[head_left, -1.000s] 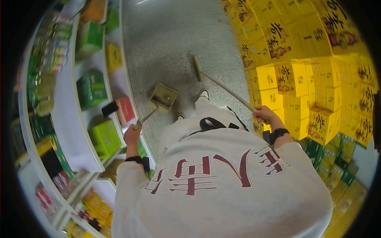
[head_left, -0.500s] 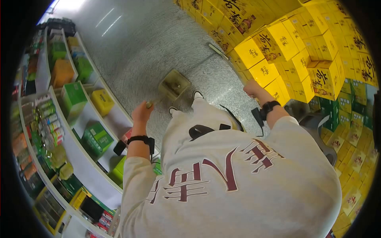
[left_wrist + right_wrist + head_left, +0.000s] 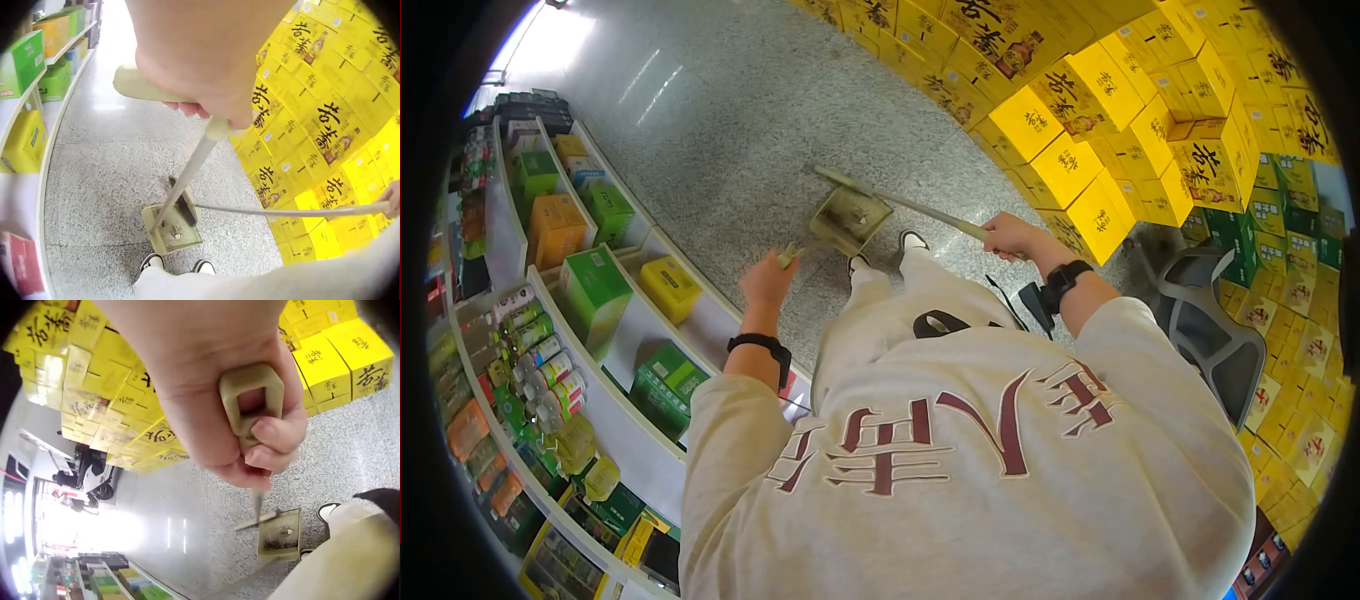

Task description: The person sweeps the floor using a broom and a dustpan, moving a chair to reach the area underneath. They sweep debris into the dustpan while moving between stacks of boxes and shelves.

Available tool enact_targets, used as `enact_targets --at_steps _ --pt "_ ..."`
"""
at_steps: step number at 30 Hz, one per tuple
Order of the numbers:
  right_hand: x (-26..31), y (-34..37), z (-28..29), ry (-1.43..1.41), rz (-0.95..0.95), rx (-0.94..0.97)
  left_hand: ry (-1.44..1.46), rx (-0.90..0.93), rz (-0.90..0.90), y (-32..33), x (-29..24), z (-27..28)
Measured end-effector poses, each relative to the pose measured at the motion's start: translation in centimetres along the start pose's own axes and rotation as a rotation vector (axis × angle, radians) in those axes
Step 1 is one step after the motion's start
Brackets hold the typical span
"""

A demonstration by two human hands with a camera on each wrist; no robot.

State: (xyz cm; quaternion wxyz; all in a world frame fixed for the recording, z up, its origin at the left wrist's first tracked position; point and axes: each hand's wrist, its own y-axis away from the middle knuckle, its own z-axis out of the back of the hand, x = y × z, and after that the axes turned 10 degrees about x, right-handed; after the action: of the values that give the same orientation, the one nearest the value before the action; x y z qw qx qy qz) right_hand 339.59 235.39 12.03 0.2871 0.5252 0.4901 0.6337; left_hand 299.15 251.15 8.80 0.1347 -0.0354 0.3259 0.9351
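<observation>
Right, right hand (image 3: 1010, 237) grips the broom (image 3: 930, 213), left hand (image 3: 765, 280) the pan's (image 3: 189, 240) handle. Pan's on the floor by my shoes (image 3: 913, 241), broom head (image 3: 185, 209) over it, likely to keep debris (image 3: 177, 234) in.

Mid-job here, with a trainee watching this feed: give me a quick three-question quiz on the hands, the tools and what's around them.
1. Multiple choice: the right hand grips the handle of which tool? (a) mop (b) broom (c) bucket
2. True or false: the dustpan, held by the left hand, has debris in it.
3. Fill in the blank: the stacked boxes just beyond the right hand are ____ in colour.

Key: 1. b; 2. true; 3. yellow
</observation>
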Motion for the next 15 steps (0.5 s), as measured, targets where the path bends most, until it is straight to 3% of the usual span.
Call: enact_targets --at_steps 3,5,6,8,12,14,15 --pt "0.6 -0.9 -2.0 0.11 -0.067 -0.068 0.009 0.031 0.014 0.7 -0.3 0.3" --pt "0.5 -3.4 -3.8 0.402 -0.043 -0.258 0.008 0.038 0.02 1.1 -0.2 0.5" --pt "0.6 -4.3 -4.7 0.406 -0.042 -0.255 0.028 0.032 0.009 1.4 -0.1 0.6" --pt "1.1 -5.4 -6.2 0.714 0.099 -0.292 0.049 0.022 0.003 1.7 0.1 0.9" --pt "3.0 -4.2 -7.1 0.524 -0.054 -0.124 0.079 0.066 -0.023 1.8 0.5 0.6" --pt "3.8 -2.2 -6.5 0.13 -0.064 0.01 0.099 0.064 -0.027 1.5 1.1 0.4" --pt "3.9 -1.4 -6.2 0.135 -0.063 0.009 0.101 0.052 -0.037 1.6 1.3 0.4"
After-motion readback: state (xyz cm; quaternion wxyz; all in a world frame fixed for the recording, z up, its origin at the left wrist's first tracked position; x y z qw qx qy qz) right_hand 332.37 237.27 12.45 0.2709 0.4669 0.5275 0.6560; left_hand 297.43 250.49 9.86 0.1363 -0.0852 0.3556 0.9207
